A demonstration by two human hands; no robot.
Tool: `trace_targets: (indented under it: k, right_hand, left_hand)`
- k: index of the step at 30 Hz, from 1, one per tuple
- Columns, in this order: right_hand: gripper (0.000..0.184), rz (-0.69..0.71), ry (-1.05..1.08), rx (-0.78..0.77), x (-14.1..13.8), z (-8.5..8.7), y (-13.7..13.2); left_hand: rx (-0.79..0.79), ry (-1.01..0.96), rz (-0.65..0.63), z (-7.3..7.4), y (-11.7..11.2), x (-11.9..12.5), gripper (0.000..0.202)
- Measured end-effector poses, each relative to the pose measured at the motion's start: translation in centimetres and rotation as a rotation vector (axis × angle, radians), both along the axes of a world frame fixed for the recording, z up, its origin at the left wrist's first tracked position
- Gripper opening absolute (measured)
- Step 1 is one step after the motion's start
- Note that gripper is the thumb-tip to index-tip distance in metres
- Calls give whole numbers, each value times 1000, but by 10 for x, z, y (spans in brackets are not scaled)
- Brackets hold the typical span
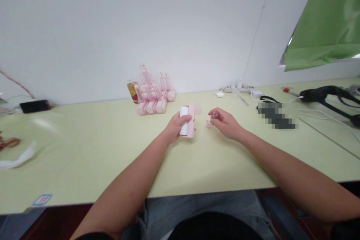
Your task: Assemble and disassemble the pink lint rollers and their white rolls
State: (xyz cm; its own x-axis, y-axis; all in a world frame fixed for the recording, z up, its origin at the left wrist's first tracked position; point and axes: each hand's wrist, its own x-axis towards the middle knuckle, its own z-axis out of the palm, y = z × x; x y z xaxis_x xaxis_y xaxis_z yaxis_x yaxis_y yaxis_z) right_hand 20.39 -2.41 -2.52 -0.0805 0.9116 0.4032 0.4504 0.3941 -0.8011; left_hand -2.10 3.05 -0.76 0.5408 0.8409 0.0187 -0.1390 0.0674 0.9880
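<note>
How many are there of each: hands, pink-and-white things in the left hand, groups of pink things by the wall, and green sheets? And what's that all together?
Hands: 2 (left hand, right hand)
Pink-and-white thing in the left hand: 1
Group of pink things by the wall: 1
Green sheet: 1
Total: 5

Left hand (176, 125): case (191, 129) pale pink, roll (183, 130) in it plain white. Right hand (226, 123): knob (215, 115) dusky pink, loop (208, 123) paler. Beyond left hand: stack (152, 106) all pink; bottle (132, 92) yellow and red. Under both: table (84, 150) pale yellow-green. Right of right hand: headset (315, 94) black. Far beyond it: sheet (323, 26) green.
</note>
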Motion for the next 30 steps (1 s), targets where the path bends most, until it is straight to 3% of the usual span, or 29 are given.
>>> trace_targets:
  k: [4, 7, 17, 30]
  right_hand:
    - [21, 280, -17, -81, -13, 5, -19]
    - [17, 360, -17, -122, -19, 3, -23]
    - [33, 487, -9, -249, -20, -4, -16]
    - [22, 449, -154, -258, -22, 2, -20]
  left_hand:
    - [8, -28, -33, 0, -4, 1, 44]
    - [12, -12, -71, 0, -7, 3, 43]
    - [74, 88, -86, -3, -9, 5, 44]
    - [347, 245, -53, -13, -4, 6, 45]
